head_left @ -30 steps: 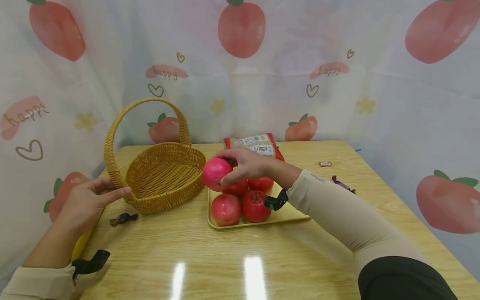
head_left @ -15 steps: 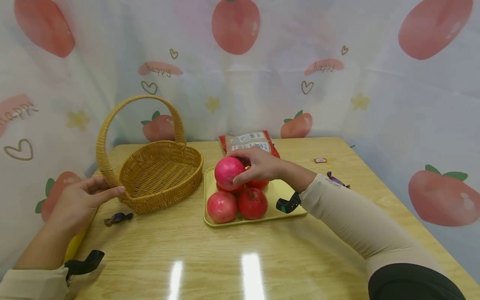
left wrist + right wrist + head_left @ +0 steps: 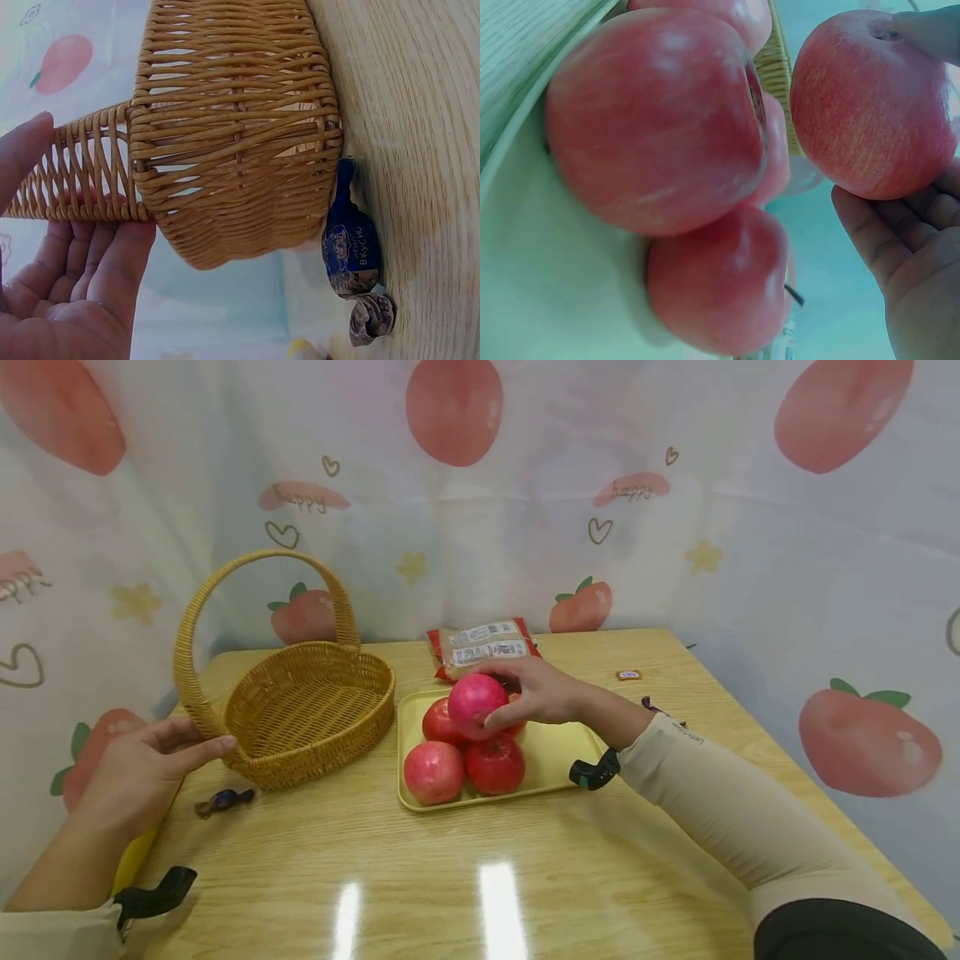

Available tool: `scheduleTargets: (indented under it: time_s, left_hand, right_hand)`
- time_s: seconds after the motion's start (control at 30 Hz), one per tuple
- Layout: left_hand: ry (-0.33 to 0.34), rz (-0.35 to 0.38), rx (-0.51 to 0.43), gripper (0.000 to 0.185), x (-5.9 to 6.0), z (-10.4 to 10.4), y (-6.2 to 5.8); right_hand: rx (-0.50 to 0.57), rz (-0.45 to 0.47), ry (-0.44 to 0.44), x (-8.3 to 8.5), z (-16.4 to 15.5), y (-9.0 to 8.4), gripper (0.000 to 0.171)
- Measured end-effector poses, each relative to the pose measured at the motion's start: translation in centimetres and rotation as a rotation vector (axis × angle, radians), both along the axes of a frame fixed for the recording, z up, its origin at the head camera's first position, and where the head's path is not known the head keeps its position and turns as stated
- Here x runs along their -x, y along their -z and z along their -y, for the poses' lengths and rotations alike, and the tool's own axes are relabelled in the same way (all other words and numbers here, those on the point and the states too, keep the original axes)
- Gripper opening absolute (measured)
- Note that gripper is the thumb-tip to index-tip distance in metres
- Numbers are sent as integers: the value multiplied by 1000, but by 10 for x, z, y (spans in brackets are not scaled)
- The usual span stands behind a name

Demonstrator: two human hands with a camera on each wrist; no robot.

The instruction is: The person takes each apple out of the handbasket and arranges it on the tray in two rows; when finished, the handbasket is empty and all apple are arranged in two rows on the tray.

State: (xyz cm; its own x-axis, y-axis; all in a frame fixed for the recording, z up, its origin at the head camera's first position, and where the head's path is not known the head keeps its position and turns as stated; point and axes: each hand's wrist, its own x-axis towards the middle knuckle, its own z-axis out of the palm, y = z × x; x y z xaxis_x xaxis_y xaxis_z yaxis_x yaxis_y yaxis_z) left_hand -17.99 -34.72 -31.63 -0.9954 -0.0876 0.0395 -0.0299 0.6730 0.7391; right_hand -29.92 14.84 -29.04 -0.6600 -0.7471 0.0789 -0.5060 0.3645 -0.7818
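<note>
A person sits at a pale wooden tabletop (image 3: 525, 877) against a curtain printed with red fruit. The right hand (image 3: 536, 689) grasps a pink-red apple (image 3: 476, 705), fingers curled round its far side and thumb beneath, holding it just above the other apples on a yellow tray (image 3: 558, 752). Three more apples show on the tray: two at the front (image 3: 432, 772) (image 3: 494, 765), side by side and touching, and one behind them (image 3: 437, 722), partly hidden by the held apple. In the right wrist view the held apple sits apart from the pile, cradled on the fingertips (image 3: 870, 232).

Left of the tray, just beside it, stands a wicker basket (image 3: 300, 710) with a tall arched handle. The left hand (image 3: 142, 768) is released, fingers straight, touching the basket's near left side where the handle joins. A wrapped blue sweet (image 3: 222, 801) lies on the tabletop just in front of the basket. Behind the tray lies a red snack packet (image 3: 480, 647).
</note>
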Motion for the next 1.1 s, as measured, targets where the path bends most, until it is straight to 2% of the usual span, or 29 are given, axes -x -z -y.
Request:
scheduleTargets:
  time_s: [0.4,0.67,1.1]
  left_hand:
    - [-20,43,31,61,0,0,-2]
    - [-12,34,-15,67,3,3,3]
    - [-7,11,-2,62,2,2,5]
  right_hand:
    - [-6,21,89,-8,-31,4,57]
    - [15,31,108,-12,-48,9,57]
    - [0,63,145,-18,-72,20,62]
